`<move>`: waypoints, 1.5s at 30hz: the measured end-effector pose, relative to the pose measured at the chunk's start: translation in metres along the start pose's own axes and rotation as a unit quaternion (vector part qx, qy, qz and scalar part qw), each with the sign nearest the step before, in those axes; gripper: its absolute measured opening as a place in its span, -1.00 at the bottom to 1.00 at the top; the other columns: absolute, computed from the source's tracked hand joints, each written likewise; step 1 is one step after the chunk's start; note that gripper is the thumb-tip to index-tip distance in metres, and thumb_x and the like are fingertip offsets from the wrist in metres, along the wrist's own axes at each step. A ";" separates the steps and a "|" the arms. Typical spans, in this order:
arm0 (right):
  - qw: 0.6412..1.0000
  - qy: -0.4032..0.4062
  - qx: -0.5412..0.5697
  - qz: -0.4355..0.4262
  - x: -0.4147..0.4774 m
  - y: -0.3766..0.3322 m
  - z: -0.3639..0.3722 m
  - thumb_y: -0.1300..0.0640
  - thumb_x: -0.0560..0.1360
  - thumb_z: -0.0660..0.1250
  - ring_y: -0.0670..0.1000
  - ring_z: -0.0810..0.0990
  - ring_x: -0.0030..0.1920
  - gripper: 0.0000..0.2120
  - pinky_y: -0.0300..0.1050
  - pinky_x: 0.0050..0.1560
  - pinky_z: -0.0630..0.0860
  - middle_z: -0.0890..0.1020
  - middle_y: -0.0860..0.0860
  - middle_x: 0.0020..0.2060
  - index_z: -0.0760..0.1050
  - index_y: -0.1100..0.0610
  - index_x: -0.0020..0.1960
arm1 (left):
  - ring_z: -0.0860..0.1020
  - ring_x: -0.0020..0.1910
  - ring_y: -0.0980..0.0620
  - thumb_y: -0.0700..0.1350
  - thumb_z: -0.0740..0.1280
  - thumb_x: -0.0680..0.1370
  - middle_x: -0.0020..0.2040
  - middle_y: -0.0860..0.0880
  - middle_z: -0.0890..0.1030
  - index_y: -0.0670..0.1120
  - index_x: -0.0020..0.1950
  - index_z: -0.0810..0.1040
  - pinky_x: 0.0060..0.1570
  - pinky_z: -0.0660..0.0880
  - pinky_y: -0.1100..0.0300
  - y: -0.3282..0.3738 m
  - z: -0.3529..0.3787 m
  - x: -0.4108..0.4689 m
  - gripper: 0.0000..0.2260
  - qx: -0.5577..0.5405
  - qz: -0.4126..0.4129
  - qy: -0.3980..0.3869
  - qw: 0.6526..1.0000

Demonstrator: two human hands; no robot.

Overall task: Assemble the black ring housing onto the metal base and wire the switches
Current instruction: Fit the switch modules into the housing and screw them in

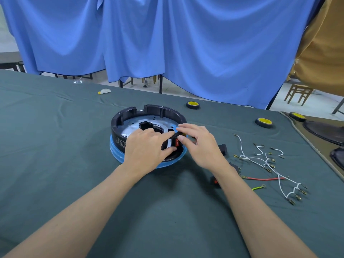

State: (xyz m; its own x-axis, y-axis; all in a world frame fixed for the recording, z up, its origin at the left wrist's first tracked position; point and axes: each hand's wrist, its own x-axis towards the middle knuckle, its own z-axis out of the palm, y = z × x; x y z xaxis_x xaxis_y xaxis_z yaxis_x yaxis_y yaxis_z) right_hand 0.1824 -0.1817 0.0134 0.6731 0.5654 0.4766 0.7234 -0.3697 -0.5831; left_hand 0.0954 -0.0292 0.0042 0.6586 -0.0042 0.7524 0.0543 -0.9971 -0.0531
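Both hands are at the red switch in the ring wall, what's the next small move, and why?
Probably push the red switch home into the black ring housing wall: the right hand pinches it there, and the left hand grips the wall beside it.

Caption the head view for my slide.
Left hand grips the black ring housing; right hand pinches a red switch at its wall.

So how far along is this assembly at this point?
Done: black ring housing sits on the metal base. In hand: left hand grips its near wall, right hand pinches a red switch there. Left: loose switches and the wires lie on the cloth.
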 end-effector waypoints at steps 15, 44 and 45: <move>0.999 -0.001 -0.007 0.032 0.005 -0.002 -0.002 0.02 0.55 0.32 -0.09 0.43 0.09 -0.82 0.09 0.16 0.46 0.55 -0.31 0.14 0.61 -0.17 0.11 | 0.50 -0.47 -0.02 0.23 0.36 0.44 -0.49 0.04 0.55 0.09 -0.01 0.72 -0.41 0.36 0.17 -0.003 0.006 0.000 -0.70 -0.034 0.009 0.033 0.999; 0.999 0.009 0.009 -0.038 0.000 -0.008 0.012 0.08 0.55 0.32 -0.04 0.41 0.05 -0.88 -0.04 0.10 0.42 0.48 -0.19 0.05 0.58 0.00 0.07 | 0.50 -0.39 0.00 0.09 0.26 0.59 -0.48 0.10 0.55 0.12 0.01 0.73 -0.23 0.32 0.13 -0.027 0.010 -0.009 -0.76 -0.108 0.012 0.099 0.989; 0.999 0.004 0.013 -0.038 0.000 -0.007 0.012 0.09 0.56 0.31 -0.03 0.41 0.06 -0.88 -0.05 0.10 0.42 0.48 -0.18 0.05 0.58 0.01 0.07 | 0.50 -0.38 0.00 0.07 0.25 0.60 -0.48 0.10 0.56 0.11 0.00 0.73 -0.21 0.28 0.14 -0.028 0.012 -0.010 -0.76 -0.104 0.015 0.104 0.989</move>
State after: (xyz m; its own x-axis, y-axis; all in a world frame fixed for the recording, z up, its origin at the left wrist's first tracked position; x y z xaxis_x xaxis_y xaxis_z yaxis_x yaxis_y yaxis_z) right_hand 0.1756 -0.1703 0.0101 0.6172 0.5848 0.5264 0.7690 -0.3067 -0.5609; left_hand 0.0965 -0.0001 -0.0097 0.4875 -0.0283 0.8727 -0.1327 -0.9903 0.0421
